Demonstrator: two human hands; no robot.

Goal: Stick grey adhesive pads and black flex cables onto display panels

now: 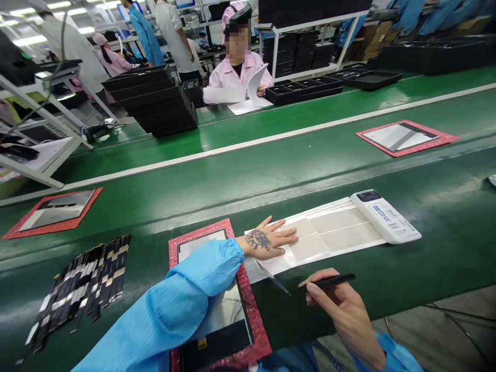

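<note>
My left hand point(267, 240) lies palm down with its fingers spread on a white sheet point(329, 248) that carries pale rectangular pieces. A white box with blue print point(386, 217) rests across the sheet's far right end. Below my left hand, a translucent pointed strip point(274, 279) sticks out over the green table. My right hand point(341, 305) hovers to the right of it, closed around a slim black pen-like tool point(335, 279). Under my left sleeve is a flat screen panel point(232, 305) on a red bubble-wrap mat point(258, 325), partly hidden by the arm.
Thin dark strips point(83, 284) lie in a row at left. More panels on red mats sit at far left point(58, 211) and far right point(405, 137). Black trays point(155, 103) are stacked across the green bench. A person in pink point(236, 77) holds papers there.
</note>
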